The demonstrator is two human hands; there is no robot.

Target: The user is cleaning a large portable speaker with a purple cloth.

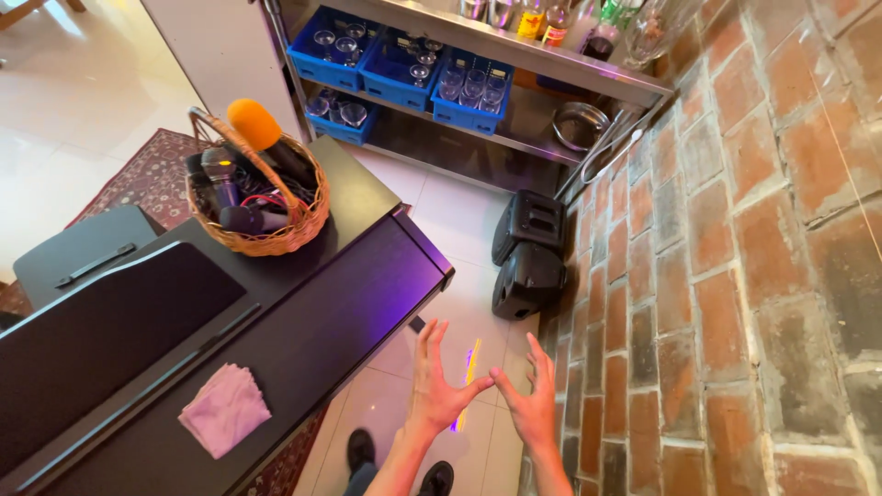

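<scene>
Pink cloth [225,409] lying on closed black piano [303,321]; wicker basket [266,241] of microphones farther back | left hand [439,377] empty, fingers spread, over floor tiles | right hand [530,397] likewise empty, thumbs nearly touching | black speakers [530,253] against brick wall [735,276]

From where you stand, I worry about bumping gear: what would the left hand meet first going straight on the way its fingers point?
Probably the lower black speaker on the floor ahead of the left hand; depth is unclear.
</scene>
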